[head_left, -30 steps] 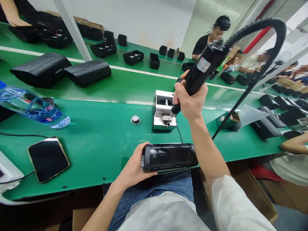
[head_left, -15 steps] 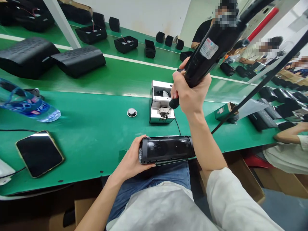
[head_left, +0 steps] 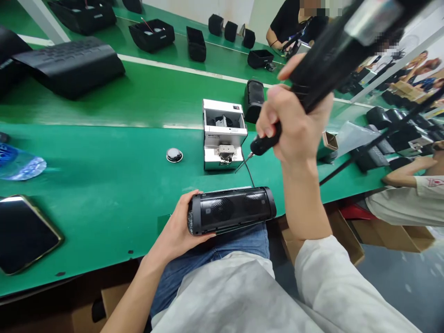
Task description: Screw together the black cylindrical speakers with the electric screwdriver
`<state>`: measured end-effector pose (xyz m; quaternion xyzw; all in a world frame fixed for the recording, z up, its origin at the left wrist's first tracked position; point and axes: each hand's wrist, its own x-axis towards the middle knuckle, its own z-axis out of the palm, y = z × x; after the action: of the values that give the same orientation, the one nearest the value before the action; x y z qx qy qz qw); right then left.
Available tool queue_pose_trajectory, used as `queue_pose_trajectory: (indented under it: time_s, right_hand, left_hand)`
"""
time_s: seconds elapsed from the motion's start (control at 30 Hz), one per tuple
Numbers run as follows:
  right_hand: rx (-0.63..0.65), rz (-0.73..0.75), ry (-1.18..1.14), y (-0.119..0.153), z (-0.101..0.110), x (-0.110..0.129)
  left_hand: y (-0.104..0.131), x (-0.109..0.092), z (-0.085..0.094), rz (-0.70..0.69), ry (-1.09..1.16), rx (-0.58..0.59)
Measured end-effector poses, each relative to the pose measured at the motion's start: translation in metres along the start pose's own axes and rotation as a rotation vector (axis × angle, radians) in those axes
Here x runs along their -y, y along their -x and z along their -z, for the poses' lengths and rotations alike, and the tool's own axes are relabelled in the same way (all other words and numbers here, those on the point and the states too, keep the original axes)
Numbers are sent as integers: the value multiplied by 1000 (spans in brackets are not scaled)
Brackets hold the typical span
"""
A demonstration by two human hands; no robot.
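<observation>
My left hand (head_left: 180, 224) grips the left end of a black speaker (head_left: 236, 209), which lies sideways at the table's front edge with its two round grilles facing up. My right hand (head_left: 294, 115) is wrapped round a black electric screwdriver (head_left: 333, 55), held up to the right of the speaker. The driver's thin bit points down and left, its tip in front of a white screw feeder (head_left: 225, 134), apart from the speaker. Whether a screw sits on the tip is too small to tell.
On the green table (head_left: 114, 185) are a round silver-rimmed part (head_left: 174, 155), a phone (head_left: 26, 236) and a water bottle (head_left: 22, 162). Black housings (head_left: 72, 64) stand behind. A small box (head_left: 328, 145) is at right. Co-workers (head_left: 294, 23) sit across and to the right.
My right hand has drawn the screwdriver away from the screw feeder's front, toward the right. My left hand still holds the speaker. The view has shifted right.
</observation>
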<state>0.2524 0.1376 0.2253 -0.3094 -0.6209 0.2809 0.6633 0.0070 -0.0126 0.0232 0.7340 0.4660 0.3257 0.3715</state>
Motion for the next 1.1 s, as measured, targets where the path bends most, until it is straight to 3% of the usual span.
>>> queue_pose_trajectory:
  time_s: [0.2, 0.37, 0.6, 0.73, 0.9, 1.1]
  right_hand:
    - [-118, 81, -6, 16, 49, 56]
    - [-153, 13, 64, 31, 70, 71]
    - [-151, -19, 14, 39, 71, 67]
    - [-96, -26, -13, 49, 74, 53]
    - [-39, -155, -82, 76, 78, 27]
    - [-1, -123, -119, 87, 81, 19]
  left_hand:
    - [0, 2, 0, 0, -11, -10]
    - [0, 4, 0, 8, -25, -14]
    - [1, 4, 0, 41, -37, -8]
    - [1, 3, -1, 53, -30, -8]
    - [8, 6, -2, 71, -22, -15]
    - [11, 5, -3, 107, 28, -21]
